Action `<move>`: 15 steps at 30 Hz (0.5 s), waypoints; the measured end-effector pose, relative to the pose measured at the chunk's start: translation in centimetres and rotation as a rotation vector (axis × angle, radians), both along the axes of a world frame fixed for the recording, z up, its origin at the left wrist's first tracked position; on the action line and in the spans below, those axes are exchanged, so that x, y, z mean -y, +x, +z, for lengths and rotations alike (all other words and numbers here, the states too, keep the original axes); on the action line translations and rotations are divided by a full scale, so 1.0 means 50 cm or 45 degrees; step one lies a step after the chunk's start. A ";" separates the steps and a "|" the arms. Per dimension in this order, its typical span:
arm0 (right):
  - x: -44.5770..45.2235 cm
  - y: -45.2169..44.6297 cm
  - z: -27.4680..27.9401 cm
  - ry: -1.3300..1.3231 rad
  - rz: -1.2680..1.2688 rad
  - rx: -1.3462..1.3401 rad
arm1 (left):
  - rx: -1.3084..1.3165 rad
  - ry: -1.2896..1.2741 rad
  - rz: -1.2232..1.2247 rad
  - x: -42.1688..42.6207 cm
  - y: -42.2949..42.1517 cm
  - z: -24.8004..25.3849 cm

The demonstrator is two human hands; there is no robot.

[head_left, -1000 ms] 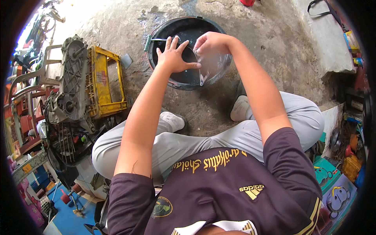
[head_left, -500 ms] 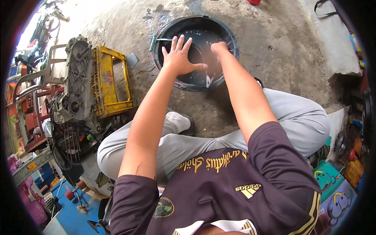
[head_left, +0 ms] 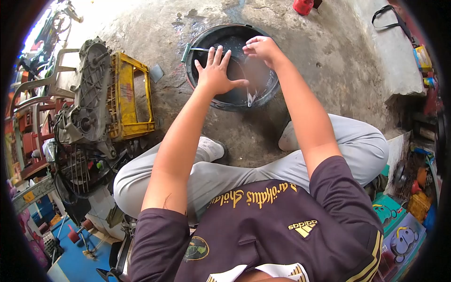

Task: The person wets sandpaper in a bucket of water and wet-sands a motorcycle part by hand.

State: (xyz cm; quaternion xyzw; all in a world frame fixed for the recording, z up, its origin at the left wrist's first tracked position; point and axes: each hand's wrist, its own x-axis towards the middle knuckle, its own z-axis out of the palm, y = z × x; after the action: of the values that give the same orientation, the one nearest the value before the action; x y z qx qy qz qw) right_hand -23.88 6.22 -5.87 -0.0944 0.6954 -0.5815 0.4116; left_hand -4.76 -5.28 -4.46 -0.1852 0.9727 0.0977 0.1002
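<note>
A round black tub [head_left: 221, 104] of dark water stands on the concrete, with a green handle grip [head_left: 186, 52] at its left side. My left hand [head_left: 216, 77] is spread over the tub, palm down, fingers apart and thumb out to the right. Whether it touches the water or something under it, I cannot tell. My right hand [head_left: 264, 50] is above the tub's right half, fingers curled together; anything in them is hidden. Between the hands is a brownish blur. A small whitish piece [head_left: 250, 100] shows at the tub's near side.
Left of the tub stand a yellow plastic crate [head_left: 123, 127] and a grey metal engine casing [head_left: 91, 80]. A red object [head_left: 303, 6] lies at the far edge. To the right is a concrete ledge [head_left: 394, 61] with a black strap [head_left: 391, 14]. My bent legs flank the near floor.
My right hand has risen from down in the tub and moved away from me, its fingers now visible and curled. The left hand stays spread in nearly the same spot. The view has shifted slightly.
</note>
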 end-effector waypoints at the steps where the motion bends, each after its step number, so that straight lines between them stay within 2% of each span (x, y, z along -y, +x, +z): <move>1: 0.002 -0.006 -0.023 -0.004 0.005 -0.003 | -0.016 0.000 0.001 -0.001 0.003 -0.001; 3: 0.007 -0.012 -0.072 0.100 -0.131 0.054 | -0.023 -0.008 0.004 -0.001 0.006 -0.005; 5: 0.015 -0.005 -0.112 0.168 -0.129 0.137 | -0.078 0.014 -0.006 0.001 0.009 -0.011; 7: 0.025 0.007 -0.172 0.211 -0.384 0.214 | -0.080 0.024 -0.008 0.001 0.012 -0.007; 9: 0.030 -0.010 -0.269 0.305 -0.342 0.168 | -0.106 0.004 -0.013 0.001 0.013 -0.004; 11: 0.033 -0.010 -0.309 0.002 -0.589 0.526 | -0.182 -0.003 -0.019 0.007 0.018 -0.026; 12: 0.028 0.009 -0.250 -0.113 -0.655 0.628 | -0.260 -0.010 -0.027 0.011 0.021 -0.037; 13: 0.032 -0.002 -0.256 -0.114 -0.651 0.631 | -0.258 -0.013 -0.023 0.014 0.025 -0.040; 15: 0.027 -0.034 -0.264 -0.380 -0.768 0.937 | -0.348 -0.049 -0.045 0.013 0.030 -0.047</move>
State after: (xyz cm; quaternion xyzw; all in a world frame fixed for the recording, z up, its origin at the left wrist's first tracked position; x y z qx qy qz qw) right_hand -25.57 4.85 -19.05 0.2646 0.4096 -0.7624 0.4253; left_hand -3.26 -5.91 -6.80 -0.1550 0.9821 0.1015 -0.0352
